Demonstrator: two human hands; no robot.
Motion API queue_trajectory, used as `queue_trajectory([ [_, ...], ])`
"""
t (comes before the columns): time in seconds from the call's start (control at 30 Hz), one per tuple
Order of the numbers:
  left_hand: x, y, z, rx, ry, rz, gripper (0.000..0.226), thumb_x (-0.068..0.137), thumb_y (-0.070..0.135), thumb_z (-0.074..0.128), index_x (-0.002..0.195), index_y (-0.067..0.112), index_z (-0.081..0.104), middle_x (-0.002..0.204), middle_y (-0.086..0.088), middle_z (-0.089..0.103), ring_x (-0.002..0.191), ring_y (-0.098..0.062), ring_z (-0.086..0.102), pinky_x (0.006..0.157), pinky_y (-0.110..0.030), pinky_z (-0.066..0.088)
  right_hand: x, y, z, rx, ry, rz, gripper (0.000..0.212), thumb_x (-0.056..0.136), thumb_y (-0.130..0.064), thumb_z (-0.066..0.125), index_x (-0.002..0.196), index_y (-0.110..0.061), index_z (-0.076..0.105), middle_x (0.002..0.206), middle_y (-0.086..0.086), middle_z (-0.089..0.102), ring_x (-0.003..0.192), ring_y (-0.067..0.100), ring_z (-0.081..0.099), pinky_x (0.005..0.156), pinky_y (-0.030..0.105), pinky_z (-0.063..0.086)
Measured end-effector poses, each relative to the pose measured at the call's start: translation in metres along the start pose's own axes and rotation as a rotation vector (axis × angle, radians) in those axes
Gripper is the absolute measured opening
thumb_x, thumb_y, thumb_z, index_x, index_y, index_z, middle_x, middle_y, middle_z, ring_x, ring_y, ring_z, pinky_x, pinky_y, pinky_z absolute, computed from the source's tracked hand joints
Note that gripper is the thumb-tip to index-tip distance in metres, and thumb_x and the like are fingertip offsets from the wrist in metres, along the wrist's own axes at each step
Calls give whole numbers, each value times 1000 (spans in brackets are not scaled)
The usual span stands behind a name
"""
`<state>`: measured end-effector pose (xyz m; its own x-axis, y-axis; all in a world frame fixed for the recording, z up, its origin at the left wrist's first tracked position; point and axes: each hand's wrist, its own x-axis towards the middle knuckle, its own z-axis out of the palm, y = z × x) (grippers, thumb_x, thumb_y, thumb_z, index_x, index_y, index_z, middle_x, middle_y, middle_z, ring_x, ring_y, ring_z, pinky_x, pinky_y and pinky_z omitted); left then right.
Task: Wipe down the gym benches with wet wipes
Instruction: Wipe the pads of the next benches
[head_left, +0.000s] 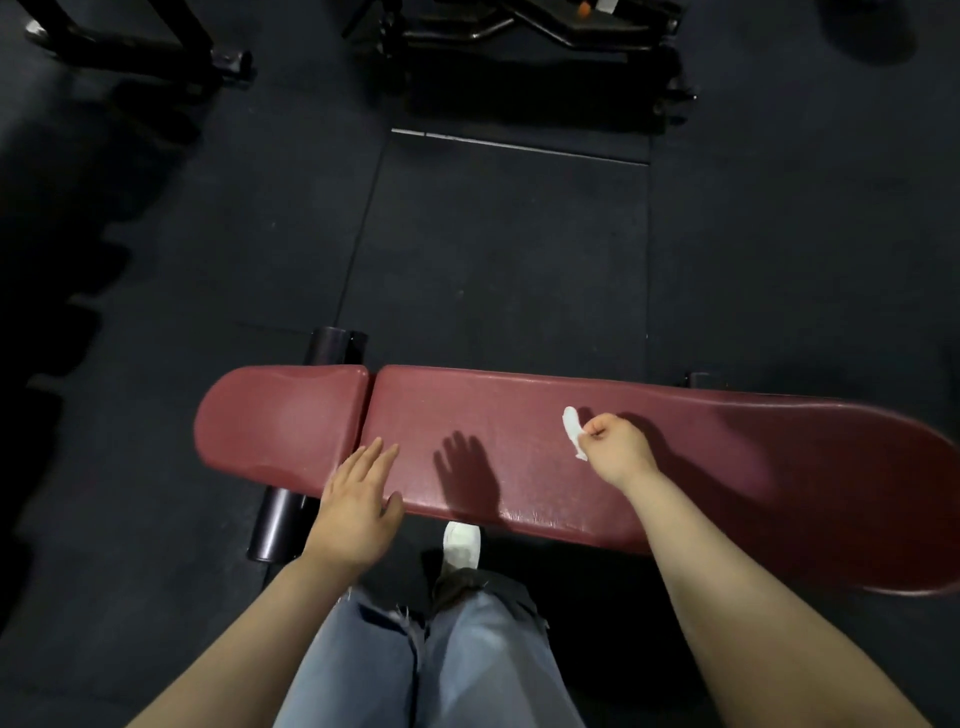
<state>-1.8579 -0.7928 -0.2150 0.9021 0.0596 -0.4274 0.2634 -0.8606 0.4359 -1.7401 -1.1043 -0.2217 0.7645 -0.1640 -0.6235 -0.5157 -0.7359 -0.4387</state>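
Wipe (574, 432) — small, white, crumpled — sits pinched in the right hand (618, 448) over the dark-red padded desk (519, 447); left hand (358, 499) rests flat, fingers (374, 457) released, at its near edge.

Crumpled white wipe (574, 432) over maroon bench (467, 415)

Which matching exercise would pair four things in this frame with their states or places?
Things:
1. left hand
2. right hand
3. wet wipe
4. white shoe

States or places:
A. pinched between fingers, over the long red pad
B. on the dark floor beside the bench
C. flat, fingers straight, at the bench's near edge
D. curled, holding something white

Pairs: 1-C, 2-D, 3-A, 4-B
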Motion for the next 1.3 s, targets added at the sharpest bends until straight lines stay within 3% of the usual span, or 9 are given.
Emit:
queue_trajectory([
  [0.13,28,-7,10,-8,-49,27,59,97,30,44,153,19,29,162,-2,21,150,-20,15,122,-36,9,38,-5,-4,-24,114,66,14,87,-24,53,75,-21,58,88,2,71,87,27,65,74,30,48],
  [0.33,70,-32,35,-24,-132,38,62,98,27,45,155,20,22,162,3,18,150,-16,12,123,-35,7,84,-3,14,-209,327,99,23,97,-23,46,113,-10,56,100,16,68,95,37,63,69,35,42],
  [0.6,112,-83,60,-66,-216,-37,62,97,24,50,154,18,27,162,1,21,149,-16,17,122,-33,13,114,-6,58,-312,511,115,16,96,-14,47,105,-1,50,99,25,65,90,42,62,70,41,46],
  [0.77,120,-108,66,-109,-283,-130,64,97,25,47,155,22,21,164,3,10,150,-15,14,121,-33,17,122,-32,86,-246,583,179,20,92,-10,47,109,-3,55,102,22,67,96,42,63,77,41,49],
  [0.87,120,-117,65,-145,-314,-146,64,98,25,46,156,24,18,164,10,5,149,-12,17,118,-33,24,136,-76,135,-344,484,35,26,85,-3,49,108,-5,59,104,18,68,98,36,65,83,38,50],
  [0.97,120,-122,64,-162,-328,-148,64,97,24,46,155,23,19,164,12,3,148,-11,20,115,-33,31,141,-138,197,-500,279,-153,25,86,-3,49,108,-9,59,103,14,70,96,32,66,80,35,50],
  [1.13,118,-129,64,-134,-378,-131,69,96,22,47,156,23,14,163,13,-2,145,-15,30,106,-33,43,119,-201,280,-888,-301,-776,42,90,-2,47,131,-10,51,117,6,66,104,26,63,90,36,43],
  [1.2,118,-130,63,-129,-396,-126,70,96,24,47,156,23,12,163,15,-4,138,-19,41,101,-35,47,125,-188,264,-858,-203,-845,40,91,-5,47,130,-12,52,115,5,67,104,27,62,92,37,41],
  [1.3,118,-130,64,-116,-397,-112,72,95,26,46,157,24,9,162,15,-7,143,-15,33,95,-26,47,126,-139,189,-693,48,-671,21,82,-6,53,98,-12,65,90,10,72,85,33,68,73,37,48],
])
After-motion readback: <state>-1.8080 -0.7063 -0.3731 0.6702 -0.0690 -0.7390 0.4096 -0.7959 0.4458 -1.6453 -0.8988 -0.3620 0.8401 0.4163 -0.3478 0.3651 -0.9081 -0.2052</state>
